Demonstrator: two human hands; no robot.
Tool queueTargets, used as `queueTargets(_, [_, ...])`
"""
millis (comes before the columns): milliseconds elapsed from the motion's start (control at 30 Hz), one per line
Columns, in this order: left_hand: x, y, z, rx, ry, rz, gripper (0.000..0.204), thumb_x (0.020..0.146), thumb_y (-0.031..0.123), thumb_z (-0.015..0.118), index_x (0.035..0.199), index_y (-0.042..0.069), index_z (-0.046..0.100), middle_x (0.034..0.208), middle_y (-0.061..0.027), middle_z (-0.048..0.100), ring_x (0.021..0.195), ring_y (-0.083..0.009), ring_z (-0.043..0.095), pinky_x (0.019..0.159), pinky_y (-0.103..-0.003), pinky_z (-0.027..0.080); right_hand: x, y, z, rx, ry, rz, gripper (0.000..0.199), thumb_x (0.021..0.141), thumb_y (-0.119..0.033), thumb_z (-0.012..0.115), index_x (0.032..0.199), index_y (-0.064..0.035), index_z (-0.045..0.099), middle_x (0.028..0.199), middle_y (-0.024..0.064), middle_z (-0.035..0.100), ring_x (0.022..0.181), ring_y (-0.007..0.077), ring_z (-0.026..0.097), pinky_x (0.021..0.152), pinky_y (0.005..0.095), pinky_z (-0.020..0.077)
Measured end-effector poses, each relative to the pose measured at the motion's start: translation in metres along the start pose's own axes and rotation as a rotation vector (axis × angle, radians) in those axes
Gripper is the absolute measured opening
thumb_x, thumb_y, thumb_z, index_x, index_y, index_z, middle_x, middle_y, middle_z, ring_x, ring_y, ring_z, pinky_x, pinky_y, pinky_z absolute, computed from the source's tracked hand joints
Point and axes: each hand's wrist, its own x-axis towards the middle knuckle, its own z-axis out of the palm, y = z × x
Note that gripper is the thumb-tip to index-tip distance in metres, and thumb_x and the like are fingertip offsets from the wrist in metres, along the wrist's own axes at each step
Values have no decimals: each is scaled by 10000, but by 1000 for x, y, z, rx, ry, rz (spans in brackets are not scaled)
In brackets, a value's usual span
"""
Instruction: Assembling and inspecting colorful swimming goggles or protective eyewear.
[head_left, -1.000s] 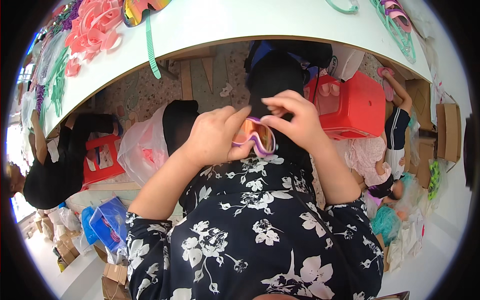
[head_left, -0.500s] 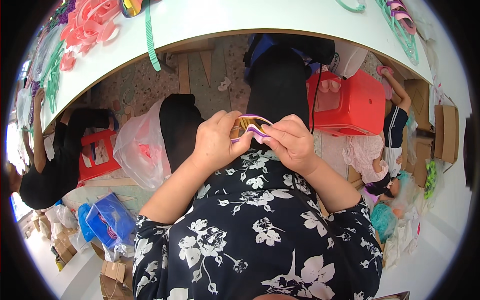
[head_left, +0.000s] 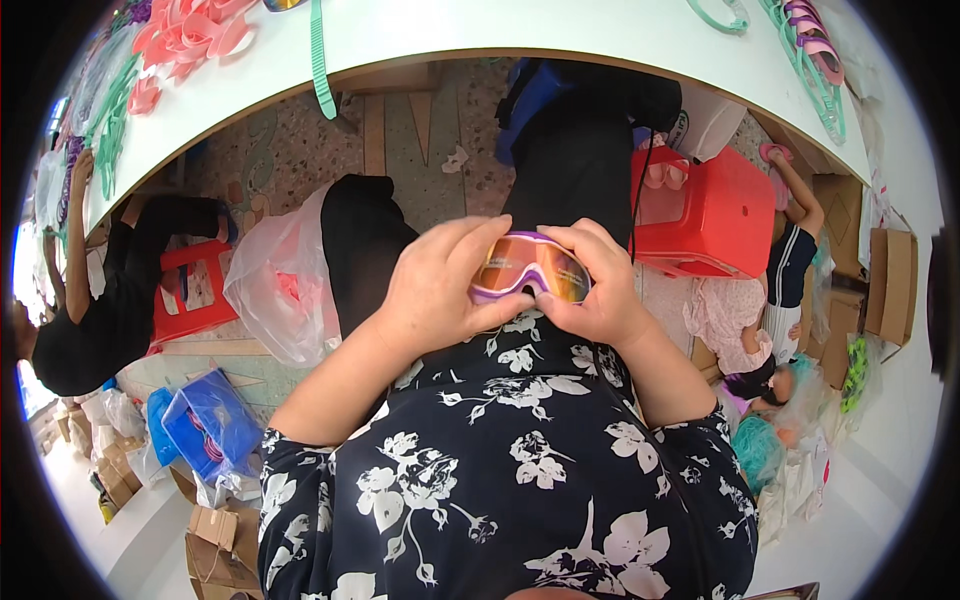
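Between my two hands, above my lap, is a pair of goggles (head_left: 532, 264) with a purple and white frame and a shiny orange lens that faces up. My left hand (head_left: 437, 278) grips its left end, thumb along the lower rim and fingers over the top. On the other end my right hand (head_left: 600, 285) is closed, its thumb beside the nose notch. No strap shows on the frame. Part of each end is hidden under my fingers.
Ahead curves a white table (head_left: 440, 25) with coral straps (head_left: 190, 35), a green strap (head_left: 320, 60) over its edge and purple-green goggles (head_left: 815, 50). A red stool (head_left: 725, 215), a plastic bag (head_left: 285, 285) and a blue crate (head_left: 210, 425) surround me. People sit on both sides.
The goggles have turned so that the lens now faces up in full view. My fingers have shifted to the two ends, and the right thumb has moved down to the nose notch.
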Motion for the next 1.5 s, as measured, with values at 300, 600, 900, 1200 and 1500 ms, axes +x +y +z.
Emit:
queueTargets(300, [4,-11,-16,-165,24,256,352,675,206,879,947,65,707,970,-66,691,908,-266,679,802,-388,513,-4,4,8,70,48,15,454,682,-147,730,1091,34,657,867,112,607,738,211,580,672,295,473])
queueTargets(600, [-19,-6,9,-218,151,109,267,682,144,870,875,46,713,897,-79,690,827,-258,691,723,-359,527,-8,9,19,-8,115,-63,424,639,-141,771,1019,14,662,768,107,593,628,238,590,578,312,490])
queueTargets(900, [-7,-3,-9,-190,-78,-7,651,693,321,883,1212,24,625,1087,-161,671,1010,-341,669,854,-419,554,-8,5,3,-76,8,-83,533,598,-172,761,1085,22,663,792,116,599,656,261,583,607,325,479])
queueTargets(1200, [-24,-5,4,-179,-191,-122,619,772,257,809,1274,-22,579,990,-180,658,824,-316,695,723,-381,582,-20,2,-7,68,-175,34,708,713,-267,860,1296,27,584,1045,138,628,961,269,619,863,351,489])
queueTargets(1500, [-24,2,13,-121,-179,-95,537,771,261,792,1183,-21,595,897,-141,655,747,-287,692,667,-366,577,-32,-4,-12,350,-327,360,760,808,-229,825,1435,23,478,1344,152,593,1229,213,579,1044,327,431])
